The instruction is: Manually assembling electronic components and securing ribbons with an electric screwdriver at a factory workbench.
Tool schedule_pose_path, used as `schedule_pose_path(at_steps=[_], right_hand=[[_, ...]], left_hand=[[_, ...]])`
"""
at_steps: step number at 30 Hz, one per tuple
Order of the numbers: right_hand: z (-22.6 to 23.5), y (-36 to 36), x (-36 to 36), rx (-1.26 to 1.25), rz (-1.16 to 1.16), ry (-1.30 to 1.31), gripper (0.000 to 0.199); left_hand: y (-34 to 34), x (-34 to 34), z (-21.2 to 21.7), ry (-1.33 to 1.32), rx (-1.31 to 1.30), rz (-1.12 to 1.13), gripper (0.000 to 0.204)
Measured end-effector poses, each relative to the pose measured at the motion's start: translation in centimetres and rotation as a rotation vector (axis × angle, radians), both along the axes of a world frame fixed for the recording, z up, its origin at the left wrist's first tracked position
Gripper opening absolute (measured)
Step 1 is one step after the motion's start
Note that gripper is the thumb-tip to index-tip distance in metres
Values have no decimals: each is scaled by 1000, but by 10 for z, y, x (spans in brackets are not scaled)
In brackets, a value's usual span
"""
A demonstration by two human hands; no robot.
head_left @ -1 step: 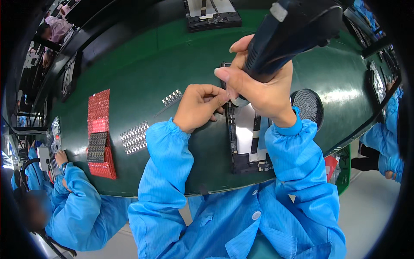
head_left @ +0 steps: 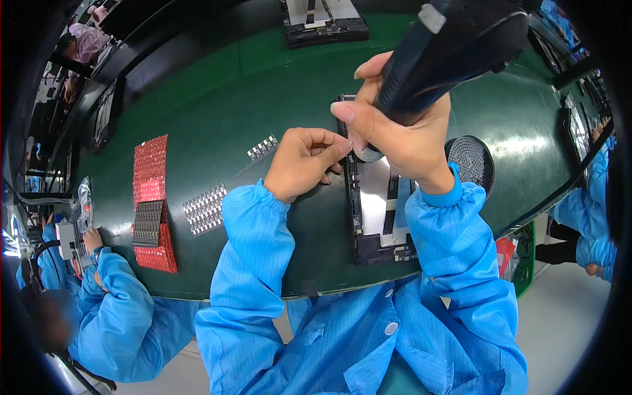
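An opened flat electronic device (head_left: 372, 191), with a silver panel, black frame and small circuit board, lies on the green table before me. My right hand (head_left: 411, 145) is wrapped round a thick black hand-held tool (head_left: 447, 59), slanting down to the left over the device's upper part. A pale round piece (head_left: 367, 155) shows below the right hand. At the device's left edge my left hand (head_left: 299, 161) is closed, thumb and forefinger pinched close to the right hand's fingertips. Whatever lies in that pinch is too small or hidden to make out.
Sheets of small parts (head_left: 205, 209) and red bubble wrap (head_left: 150, 174) bearing a dark sheet lie to the left. A round dark tray (head_left: 471, 164) sits right of the device. Similar devices (head_left: 326, 29) are stacked at the back. A co-worker's hand (head_left: 93, 241) rests far left.
The black tool and my right hand have shifted very slightly to the right. My left hand and the device stay where they were.
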State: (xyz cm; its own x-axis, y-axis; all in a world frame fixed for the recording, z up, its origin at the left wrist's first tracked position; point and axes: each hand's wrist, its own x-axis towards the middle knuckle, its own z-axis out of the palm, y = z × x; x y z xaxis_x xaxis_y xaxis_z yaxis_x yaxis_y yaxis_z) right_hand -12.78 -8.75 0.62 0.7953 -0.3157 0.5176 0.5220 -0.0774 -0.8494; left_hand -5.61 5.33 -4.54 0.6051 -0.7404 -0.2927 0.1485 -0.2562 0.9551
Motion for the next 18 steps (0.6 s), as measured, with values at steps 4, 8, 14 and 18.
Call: schedule_pose_path(at_steps=[4, 8, 14, 18], right_hand=[[-3, -7, 2, -97, -29, -16, 34], [-4, -9, 3, -97, -22, -25, 35], [-3, -9, 3, -109, -19, -23, 35], [-3, -8, 3, -107, -17, -27, 35]], left_hand=[[2, 0, -3, 14, 24, -17, 20], [0, -1, -2, 2, 7, -21, 21], [0, -3, -3, -4, -5, -18, 20], [-2, -5, -13, -89, -87, 14, 18]])
